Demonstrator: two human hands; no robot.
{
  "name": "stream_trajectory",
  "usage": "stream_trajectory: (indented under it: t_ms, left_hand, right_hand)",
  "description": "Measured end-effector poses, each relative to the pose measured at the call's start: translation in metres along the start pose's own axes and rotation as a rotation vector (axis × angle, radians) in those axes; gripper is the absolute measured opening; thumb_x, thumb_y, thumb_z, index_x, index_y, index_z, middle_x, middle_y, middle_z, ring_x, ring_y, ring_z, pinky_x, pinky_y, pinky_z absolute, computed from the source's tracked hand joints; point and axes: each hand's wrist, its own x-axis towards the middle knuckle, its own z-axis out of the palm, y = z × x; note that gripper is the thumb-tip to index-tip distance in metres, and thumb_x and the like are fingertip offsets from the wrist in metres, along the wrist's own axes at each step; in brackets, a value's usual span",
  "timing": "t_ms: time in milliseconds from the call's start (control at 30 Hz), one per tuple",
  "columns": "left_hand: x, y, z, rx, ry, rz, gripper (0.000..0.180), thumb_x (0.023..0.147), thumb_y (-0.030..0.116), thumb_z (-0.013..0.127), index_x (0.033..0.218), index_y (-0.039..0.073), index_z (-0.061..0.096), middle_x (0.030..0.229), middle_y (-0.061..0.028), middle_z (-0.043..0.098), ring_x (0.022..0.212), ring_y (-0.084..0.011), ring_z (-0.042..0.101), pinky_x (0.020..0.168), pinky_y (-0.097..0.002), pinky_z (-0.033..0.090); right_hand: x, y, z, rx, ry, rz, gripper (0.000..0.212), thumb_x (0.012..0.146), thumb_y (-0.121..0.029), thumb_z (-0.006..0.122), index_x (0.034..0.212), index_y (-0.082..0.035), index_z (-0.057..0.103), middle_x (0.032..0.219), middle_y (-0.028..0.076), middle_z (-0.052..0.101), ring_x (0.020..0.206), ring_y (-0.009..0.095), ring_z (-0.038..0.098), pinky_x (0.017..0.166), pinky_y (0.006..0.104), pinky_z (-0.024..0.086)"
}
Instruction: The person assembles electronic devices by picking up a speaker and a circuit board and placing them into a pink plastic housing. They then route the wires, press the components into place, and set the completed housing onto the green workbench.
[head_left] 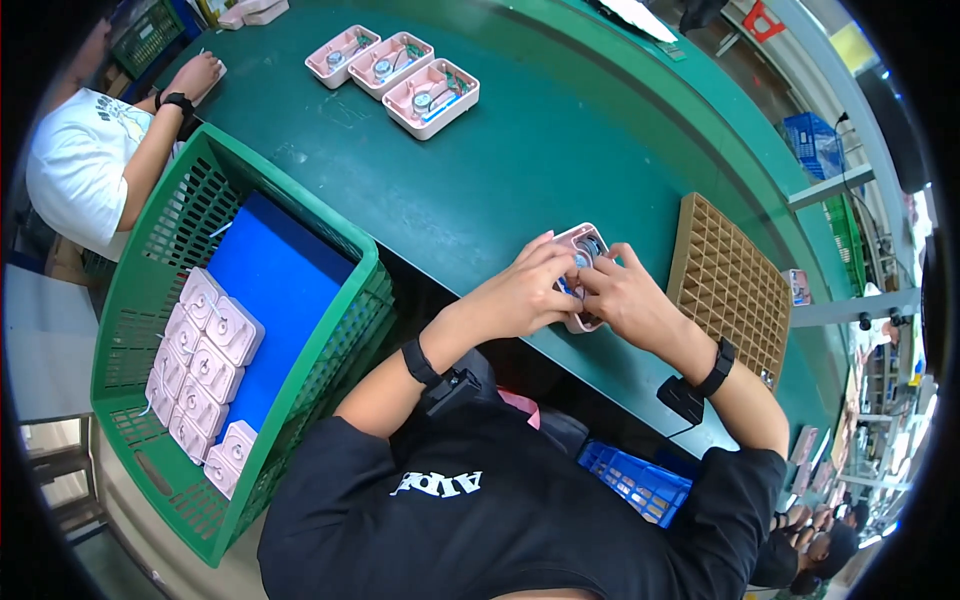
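A pink plastic housing (578,234) lies at the table's near edge between my hands, its hollow side up. A round metal part shows inside it, with something blue beside that. My left hand (525,290) closes around the housing's left side, its fingertips bent over the inside. From the right, my right hand (628,300) reaches in with fingers pinched together. Whatever lies between those fingertips is hidden by the hands.
Three pink housings with parts inside (432,98) stand at the far side of the green table (530,150). A brown divided tray (735,280) lies right. A green crate (350,330) holding several pink pieces (213,368) stands left. Beyond it sits a co-worker (85,165).
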Motion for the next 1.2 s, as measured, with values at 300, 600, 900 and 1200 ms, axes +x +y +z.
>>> stream_trajectory:
  t_ms: [300,600,900,1200]
  left_hand:
    - [0.024,-0.095,-0.087,0.503,0.533,-0.602,0.034,0.085,0.023,0.081,0.111,0.001,0.075,0.119,-0.0207,0.072,0.105,-0.0400,0.071,0.092,-0.0467,0.057]
    - [0.045,-0.166,-0.094,0.742,0.173,-1.012,0.068,0.082,0.038,0.085,0.136,0.002,0.065,0.136,-0.0261,0.065,0.124,-0.0471,0.064,0.104,-0.0522,0.053]
    - [0.035,-0.149,-0.113,0.558,0.137,-0.975,0.030,0.078,0.014,0.077,0.107,0.006,0.081,0.107,-0.0202,0.077,0.108,-0.0408,0.072,0.094,-0.0491,0.056]
    - [0.016,-0.006,-0.020,0.273,0.037,-0.411,0.005,0.082,0.005,0.073,0.087,0.004,0.072,0.087,-0.0143,0.068,0.090,-0.0378,0.064,0.080,-0.0493,0.049]
  right_hand:
    - [-0.004,-0.044,-0.018,0.250,0.110,0.116,0.040,0.072,-0.019,0.083,0.112,-0.016,0.078,0.137,0.011,0.060,0.130,0.035,0.054,0.113,0.0574,0.038]
    - [0.039,0.095,0.006,-0.573,0.286,0.571,0.024,0.081,-0.027,0.082,0.103,-0.016,0.081,0.134,0.010,0.061,0.129,0.034,0.054,0.107,0.0554,0.042]
    - [-0.152,0.131,-0.020,-0.121,0.280,1.138,0.019,0.088,-0.023,0.071,0.095,-0.007,0.078,0.103,0.017,0.073,0.095,0.038,0.071,0.080,0.0518,0.057]
    - [-0.416,0.052,0.018,0.156,-0.232,1.714,0.028,0.072,-0.021,0.085,0.088,0.000,0.076,0.090,0.024,0.076,0.076,0.039,0.073,0.072,0.0484,0.059]
